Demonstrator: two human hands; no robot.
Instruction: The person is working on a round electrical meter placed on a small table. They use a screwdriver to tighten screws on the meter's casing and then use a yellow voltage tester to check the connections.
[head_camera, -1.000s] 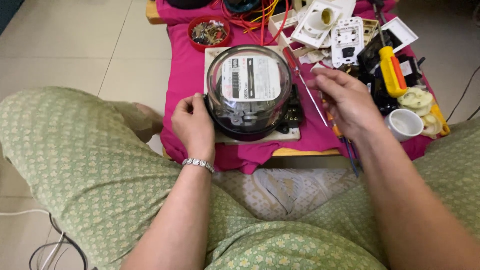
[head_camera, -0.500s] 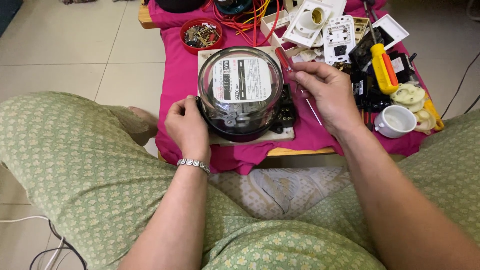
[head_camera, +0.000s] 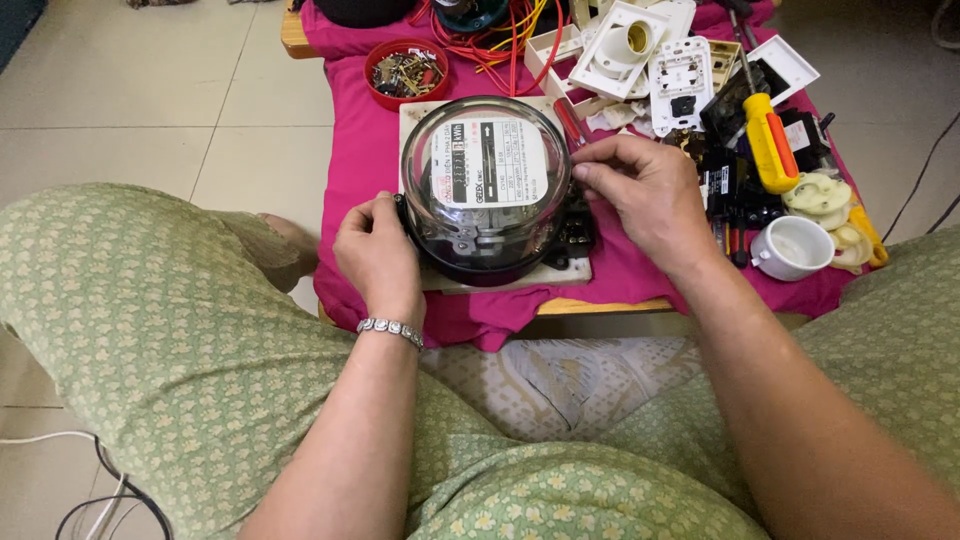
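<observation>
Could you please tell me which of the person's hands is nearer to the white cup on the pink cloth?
The right hand. It sits just left of the white cup, at the electricity meter's right edge; the left hand grips the meter's far left side.

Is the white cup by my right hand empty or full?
Empty: the white cup stands upright on the pink cloth, and its bare white inside shows.

Pale tiled floor (head_camera: 150, 110); low, seemingly wooden table (head_camera: 600, 306).
</observation>
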